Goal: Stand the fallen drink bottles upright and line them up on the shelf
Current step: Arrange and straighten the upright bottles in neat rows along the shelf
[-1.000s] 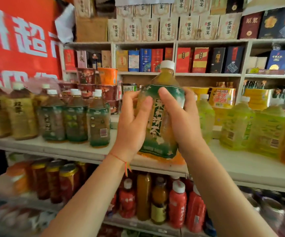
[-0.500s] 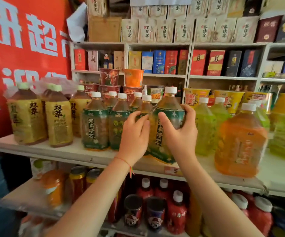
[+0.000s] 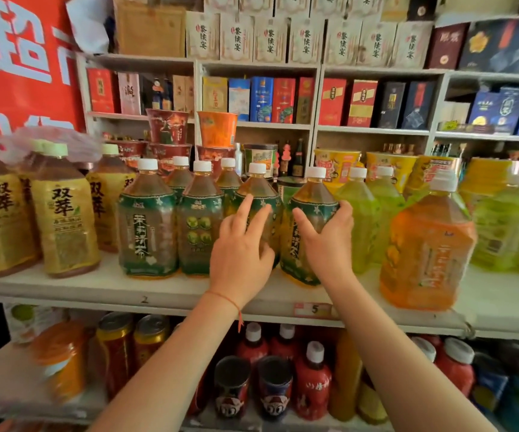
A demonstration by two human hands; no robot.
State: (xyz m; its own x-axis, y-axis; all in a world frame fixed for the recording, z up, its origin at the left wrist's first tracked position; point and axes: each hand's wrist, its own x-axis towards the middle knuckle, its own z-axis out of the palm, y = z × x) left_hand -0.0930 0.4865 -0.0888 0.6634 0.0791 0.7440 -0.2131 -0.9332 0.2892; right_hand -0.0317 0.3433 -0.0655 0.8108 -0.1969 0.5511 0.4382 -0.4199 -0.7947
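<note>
On the white shelf a green-labelled tea bottle stands upright, the right hand curled around its side. Just left, the left hand — fingers straight and spread — touches a matching bottle. Yellow-green bottles and an orange bottle stand to the right.

Green-labelled tea bottle upright on white shelf, white cap, amber drink inside (label slightly turned), gripped by right hand. Just left, matching bottle upright, touched by left hand. Two more green-labelled bottles standing in line further left.
</note>
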